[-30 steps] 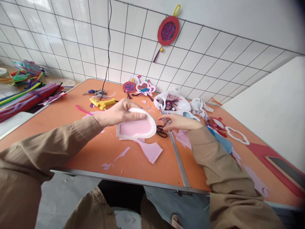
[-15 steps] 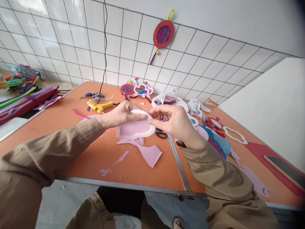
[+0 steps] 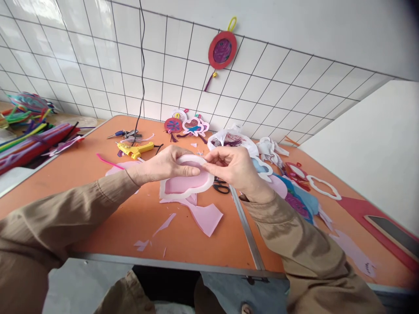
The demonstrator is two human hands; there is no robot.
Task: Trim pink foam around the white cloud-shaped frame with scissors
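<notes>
- Two bare hands meet over the orange table [image 3: 131, 231], both on one white-rimmed pink piece [image 3: 176, 186].
- The left hand [image 3: 163, 165] grasps it from the left, thumb flat across the pink face; the fingers behind are mostly hidden.
- The right hand [image 3: 234, 168] pinches at the upper right rim with thumb and forefinger; whether anything tiny is caught there too, I cannot tell.
- So the piece lies between the hands, mostly below the left thumb, tilted to show its face and held above the tabletop.
- The step in hand looks like working along that rim, perhaps pressing or picking at its edge. The next move would call for a steady left grip and a light right pinch, so the rim does not bend or tear.
- Just beyond the piece's right side lie black-handled scissors [image 3: 221, 188], partly covered; below it, a pink offcut [image 3: 207, 218].
- Farther left rests a yellow glue gun [image 3: 135, 150], near a bright pink strip [image 3: 108, 161].
- Behind the right hand sits a clear plastic bag [image 3: 231, 137]; well to the right, a white wavy frame [image 3: 324, 187].
- Outermost, a red round ornament [image 3: 222, 50] hangs on the tiled wall [image 3: 183, 91].
</notes>
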